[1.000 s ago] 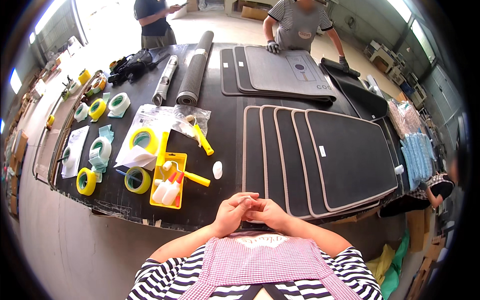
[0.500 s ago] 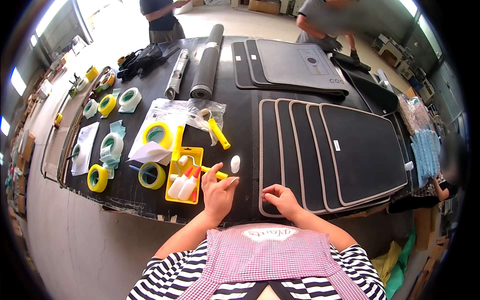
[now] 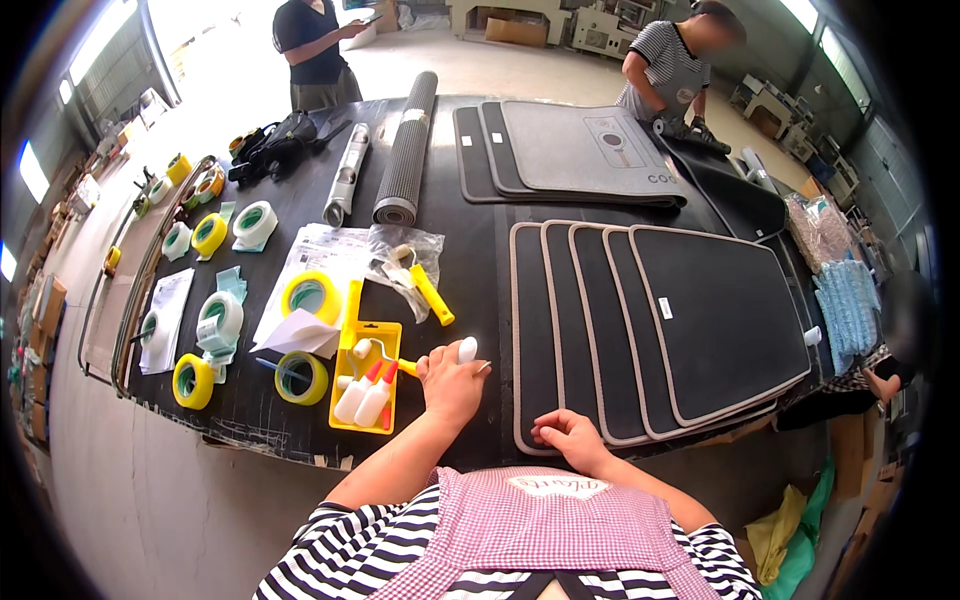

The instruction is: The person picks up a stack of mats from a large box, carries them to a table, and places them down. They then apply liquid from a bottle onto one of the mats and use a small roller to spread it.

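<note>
My left hand (image 3: 454, 385) reaches over the black table, its fingers closed about the lower part of a small white bottle (image 3: 467, 349). A thin silvery bit (image 3: 485, 367) shows by its thumb; what it is I cannot make out. Beside this hand lies a yellow tray (image 3: 340, 412) with two white red-tipped squeeze bottles (image 3: 373, 406) and a small paint roller (image 3: 364, 349) in it. My right hand (image 3: 570, 440) is curled with fingertips pinched, above the near left part of fanned black floor mats (image 3: 715, 320) with beige edging. Anything between those fingertips is hidden.
Tape rolls (image 3: 194, 380), papers (image 3: 325, 258) and another yellow-handled roller (image 3: 430, 294) lie on the left. A rolled grey mat (image 3: 407, 150) and folded grey mats (image 3: 570, 150) are farther back. Two people (image 3: 312, 50) stand beyond the table; another person's arm (image 3: 882, 387) shows at right.
My left hand has moved right, from beside the tray to the small white bottle, and its spread fingers have drawn together. My right hand stays curled over the mats. The view has tilted up.
</note>
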Tool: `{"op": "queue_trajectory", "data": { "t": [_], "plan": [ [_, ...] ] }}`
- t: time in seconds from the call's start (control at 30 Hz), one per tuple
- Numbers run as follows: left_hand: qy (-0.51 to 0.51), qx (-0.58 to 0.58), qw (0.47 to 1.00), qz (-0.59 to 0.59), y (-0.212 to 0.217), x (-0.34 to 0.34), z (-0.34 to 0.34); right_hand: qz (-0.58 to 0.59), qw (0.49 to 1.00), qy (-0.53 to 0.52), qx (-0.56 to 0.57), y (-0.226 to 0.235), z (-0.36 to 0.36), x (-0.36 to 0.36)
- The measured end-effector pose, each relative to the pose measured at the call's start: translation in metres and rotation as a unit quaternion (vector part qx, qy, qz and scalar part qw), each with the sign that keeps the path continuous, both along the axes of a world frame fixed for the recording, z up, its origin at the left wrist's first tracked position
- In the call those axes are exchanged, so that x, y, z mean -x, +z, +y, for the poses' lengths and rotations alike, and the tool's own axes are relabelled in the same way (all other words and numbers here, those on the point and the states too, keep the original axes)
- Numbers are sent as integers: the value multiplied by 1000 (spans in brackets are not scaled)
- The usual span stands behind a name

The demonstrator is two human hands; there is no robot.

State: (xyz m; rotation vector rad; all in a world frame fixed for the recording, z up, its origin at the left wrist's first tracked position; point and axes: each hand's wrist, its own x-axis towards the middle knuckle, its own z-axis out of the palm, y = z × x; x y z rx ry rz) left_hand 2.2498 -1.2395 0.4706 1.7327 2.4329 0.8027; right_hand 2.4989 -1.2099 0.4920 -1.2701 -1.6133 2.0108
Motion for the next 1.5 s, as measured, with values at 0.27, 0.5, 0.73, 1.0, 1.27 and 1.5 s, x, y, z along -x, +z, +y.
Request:
{"op": "queue_trajectory", "data": {
  "t": [0.27, 0.5, 0.73, 1.0, 1.27, 1.5],
  "plan": [
    [-107, -103, 989, 12, 22, -13, 7, 213, 964, -113, 109, -17, 3, -30],
    [-251, -99, 959, -92, 42, -38, -23, 165, 970, -6, -179, -40, 18, -12],
    [-311, -80, 926, -201, 50, -65, -30, 161, 985, -16, -68, -23, 3, -29],
    [-272, -100, 935, -207, 50, -106, -13, 144, 989, -6, -9, -23, 39, -69],
    [-167, -105, 954, -227, 45, -164, -11, 160, 983, 13, 86, -10, 102, -110],
    [23, -100, 885, -454, 26, -184, -54, 224, 966, 126, 13, 3, 143, -32]
  ]
}}
